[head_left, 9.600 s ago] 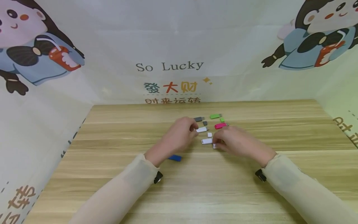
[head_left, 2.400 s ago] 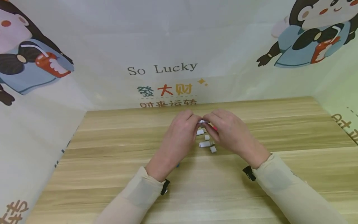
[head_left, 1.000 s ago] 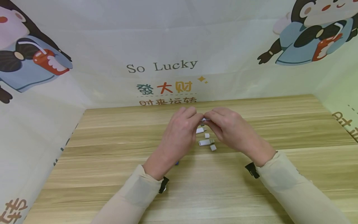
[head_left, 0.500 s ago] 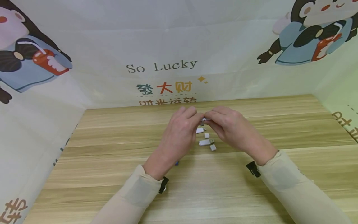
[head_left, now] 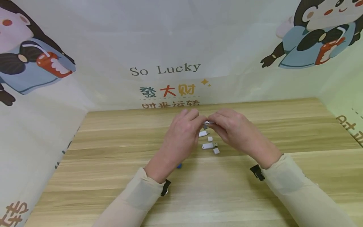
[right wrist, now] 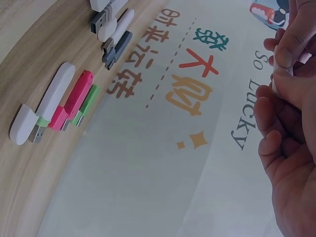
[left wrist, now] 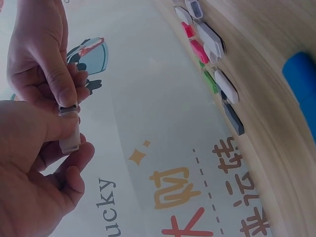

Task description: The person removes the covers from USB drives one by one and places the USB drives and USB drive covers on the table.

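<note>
My two hands meet over the back middle of the table. Between the curled fingers and thumb of my left hand [head_left: 182, 135] is a slim white USB stick [left wrist: 70, 140], its near end poking out in the left wrist view. My right hand [head_left: 233, 129] pinches the other end, by the grey metal band; its fingertips hide that end. In the head view only a silvery bit shows between the fingertips. On the table below lie a white USB stick [head_left: 203, 134], a white cap [head_left: 210, 139], another white USB stick [head_left: 208, 146] and its small cap [head_left: 216, 151].
In the right wrist view lie a pink USB stick [right wrist: 79, 94], a green one [right wrist: 90, 101] and a dark grey one [right wrist: 118, 49]. A blue object [left wrist: 301, 79] lies nearer, partly behind my left wrist. A printed cloth [head_left: 175, 41] encloses the table.
Since 9.6 s ago my hands have left the table and come together on a white USB stick. Over the last second they hold nearly the same pose; the view tilts slightly.
</note>
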Demonstrator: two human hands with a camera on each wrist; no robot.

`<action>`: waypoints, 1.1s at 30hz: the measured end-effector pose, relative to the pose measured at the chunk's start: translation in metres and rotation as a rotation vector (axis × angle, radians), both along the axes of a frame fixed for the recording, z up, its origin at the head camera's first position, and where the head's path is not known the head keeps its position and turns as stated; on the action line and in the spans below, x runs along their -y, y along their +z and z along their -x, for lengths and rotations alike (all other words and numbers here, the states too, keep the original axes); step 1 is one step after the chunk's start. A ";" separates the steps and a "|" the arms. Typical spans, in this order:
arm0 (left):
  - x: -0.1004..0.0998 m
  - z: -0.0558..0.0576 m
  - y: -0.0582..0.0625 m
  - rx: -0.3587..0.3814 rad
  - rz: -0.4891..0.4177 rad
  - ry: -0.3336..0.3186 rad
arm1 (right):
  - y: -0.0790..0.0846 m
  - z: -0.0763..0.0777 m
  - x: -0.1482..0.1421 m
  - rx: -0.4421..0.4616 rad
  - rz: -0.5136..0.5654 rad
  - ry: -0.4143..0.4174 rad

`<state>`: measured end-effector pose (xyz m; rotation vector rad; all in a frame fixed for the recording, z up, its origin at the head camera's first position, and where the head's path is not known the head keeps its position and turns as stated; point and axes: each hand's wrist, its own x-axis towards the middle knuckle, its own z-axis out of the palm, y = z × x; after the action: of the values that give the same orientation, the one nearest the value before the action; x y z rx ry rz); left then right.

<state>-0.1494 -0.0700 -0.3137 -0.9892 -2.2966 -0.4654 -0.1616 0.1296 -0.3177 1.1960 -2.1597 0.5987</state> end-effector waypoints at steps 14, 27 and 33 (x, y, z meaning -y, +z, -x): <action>0.004 0.000 0.000 0.044 -0.018 -0.003 | -0.001 -0.001 0.001 0.036 -0.023 -0.032; 0.008 -0.001 0.000 0.079 -0.037 0.010 | -0.003 0.001 0.004 0.022 -0.020 -0.029; 0.010 -0.001 0.001 0.071 -0.021 0.020 | -0.001 0.001 0.006 0.019 -0.026 -0.028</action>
<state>-0.1487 -0.0799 -0.3127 -0.9521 -2.3572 -0.5230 -0.1625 0.1240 -0.3188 1.1762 -2.2027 0.5735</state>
